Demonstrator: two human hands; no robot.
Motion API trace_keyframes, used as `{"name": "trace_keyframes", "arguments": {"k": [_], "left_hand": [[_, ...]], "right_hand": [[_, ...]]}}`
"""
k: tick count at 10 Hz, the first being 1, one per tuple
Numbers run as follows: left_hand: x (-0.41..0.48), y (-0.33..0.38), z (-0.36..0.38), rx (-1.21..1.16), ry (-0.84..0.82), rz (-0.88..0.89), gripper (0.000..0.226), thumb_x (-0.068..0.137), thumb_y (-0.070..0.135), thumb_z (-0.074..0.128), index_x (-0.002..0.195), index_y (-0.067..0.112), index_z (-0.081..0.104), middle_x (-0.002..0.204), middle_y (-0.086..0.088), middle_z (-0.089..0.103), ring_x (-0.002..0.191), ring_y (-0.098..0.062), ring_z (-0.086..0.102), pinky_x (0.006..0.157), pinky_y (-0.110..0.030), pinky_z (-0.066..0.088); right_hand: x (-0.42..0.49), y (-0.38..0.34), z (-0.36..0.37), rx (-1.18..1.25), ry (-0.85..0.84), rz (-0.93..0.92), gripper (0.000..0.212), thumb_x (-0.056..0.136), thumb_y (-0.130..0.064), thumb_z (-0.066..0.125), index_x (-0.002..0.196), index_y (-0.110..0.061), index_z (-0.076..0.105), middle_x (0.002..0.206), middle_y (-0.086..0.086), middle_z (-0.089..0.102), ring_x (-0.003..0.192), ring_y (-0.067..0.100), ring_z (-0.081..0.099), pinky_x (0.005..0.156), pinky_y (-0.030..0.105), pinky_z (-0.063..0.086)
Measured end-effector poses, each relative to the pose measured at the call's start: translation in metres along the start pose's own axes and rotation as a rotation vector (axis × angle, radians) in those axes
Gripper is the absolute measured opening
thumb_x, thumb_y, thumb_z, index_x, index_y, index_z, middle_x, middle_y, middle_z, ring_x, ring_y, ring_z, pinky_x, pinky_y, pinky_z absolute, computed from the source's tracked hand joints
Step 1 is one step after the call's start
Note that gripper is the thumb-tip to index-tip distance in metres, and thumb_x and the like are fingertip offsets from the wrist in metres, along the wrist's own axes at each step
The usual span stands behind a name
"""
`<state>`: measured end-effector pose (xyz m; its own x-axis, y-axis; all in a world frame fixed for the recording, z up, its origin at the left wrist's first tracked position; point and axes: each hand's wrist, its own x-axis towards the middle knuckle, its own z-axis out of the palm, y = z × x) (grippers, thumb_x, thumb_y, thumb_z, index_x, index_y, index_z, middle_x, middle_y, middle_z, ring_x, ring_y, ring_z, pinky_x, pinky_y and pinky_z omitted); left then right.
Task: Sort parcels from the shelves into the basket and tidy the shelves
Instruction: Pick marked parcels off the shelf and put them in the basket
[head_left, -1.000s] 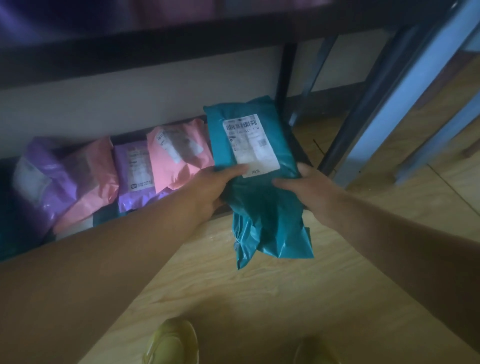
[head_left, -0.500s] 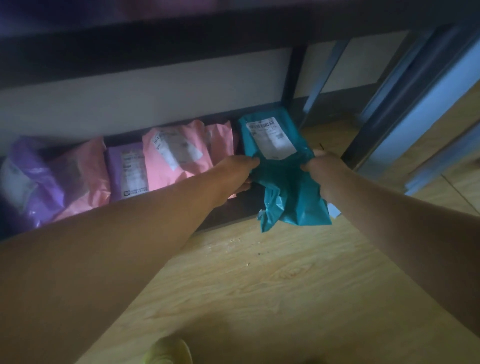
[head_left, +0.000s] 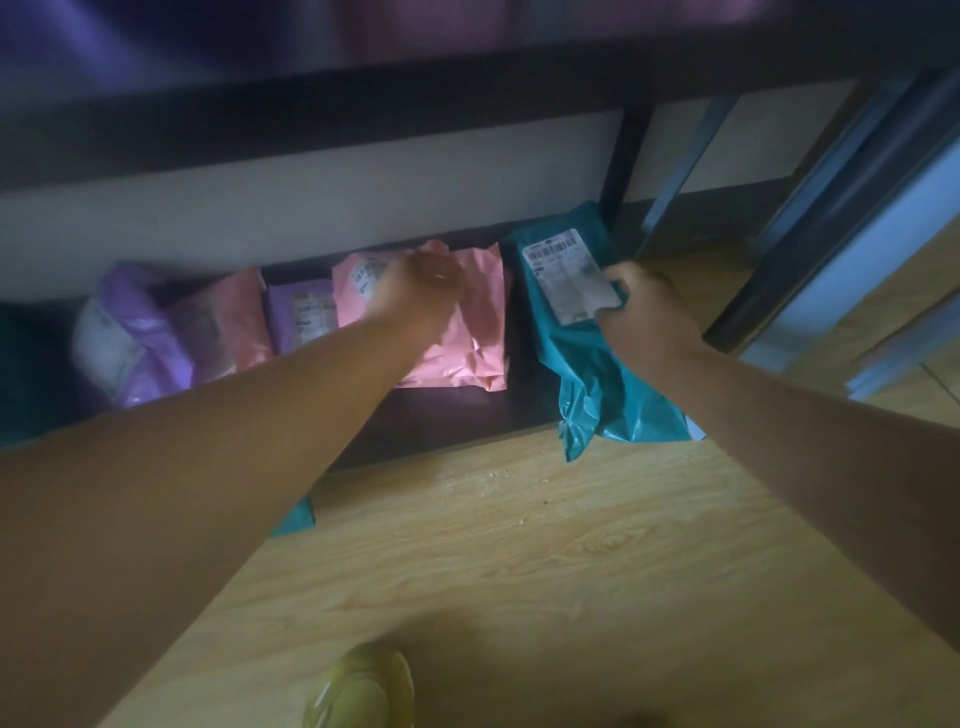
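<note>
A teal parcel (head_left: 587, 374) with a white label leans at the right end of the dark bottom shelf (head_left: 457, 410), its lower end hanging over the shelf edge. My right hand (head_left: 644, 312) grips it at the label's lower right corner. My left hand (head_left: 415, 291) rests, fingers curled, on the upper part of a pink parcel (head_left: 467, 338) just left of the teal one; the blur hides whether it grips. Further left stand a purple parcel (head_left: 301, 322), another pink parcel (head_left: 223, 332) and a purple-and-white parcel (head_left: 124, 343).
The upper shelf board (head_left: 415, 88) overhangs the row. A black shelf post (head_left: 623, 156) and blue-grey metal legs (head_left: 852, 218) stand at the right. A teal scrap (head_left: 296, 519) shows under my left forearm. Wooden floor (head_left: 519, 571) lies in front, with my yellow shoe (head_left: 363, 686) on it.
The teal parcel went from in front of the shelf onto its right end. My left hand let go of it and moved left onto the pink parcel.
</note>
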<state>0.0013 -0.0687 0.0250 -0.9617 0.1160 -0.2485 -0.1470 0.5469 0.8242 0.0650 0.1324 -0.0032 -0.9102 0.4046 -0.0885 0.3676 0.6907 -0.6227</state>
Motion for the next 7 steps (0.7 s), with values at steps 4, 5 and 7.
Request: {"name": "trace_keyframes", "arguments": {"k": [4,5,7], "left_hand": [[-0.003,-0.095,-0.062,-0.244,0.006,-0.307,0.038,0.098,0.003,0.046,0.136,0.007,0.051,0.103,-0.009,0.057,0.077,-0.020,0.054,0.069,-0.027,0.046],[-0.007,-0.091,-0.064,-0.333,-0.011,-0.347,0.021,0.099,0.006,0.045,0.117,0.012,0.057,0.105,-0.011,0.055,0.089,-0.023,0.052,0.063,-0.024,0.042],[-0.001,-0.090,-0.062,-0.496,-0.065,-0.400,0.008,0.091,0.003,0.060,0.097,0.000,0.064,0.086,-0.011,0.060,0.067,-0.018,0.055,0.059,-0.020,0.054]], "right_hand": [[-0.003,-0.102,0.058,0.019,-0.299,-0.038,0.055,0.095,-0.012,0.059,0.147,-0.015,0.041,0.142,0.007,0.051,0.115,0.023,0.055,0.086,0.030,0.043],[0.001,-0.106,0.069,0.084,-0.329,0.078,0.045,0.097,-0.014,0.060,0.139,-0.007,0.048,0.116,0.001,0.054,0.107,0.023,0.057,0.086,0.033,0.046],[0.001,-0.110,0.079,0.167,-0.395,0.208,0.025,0.093,-0.023,0.068,0.111,-0.007,0.062,0.092,0.006,0.062,0.076,0.019,0.060,0.054,0.028,0.044]]}}
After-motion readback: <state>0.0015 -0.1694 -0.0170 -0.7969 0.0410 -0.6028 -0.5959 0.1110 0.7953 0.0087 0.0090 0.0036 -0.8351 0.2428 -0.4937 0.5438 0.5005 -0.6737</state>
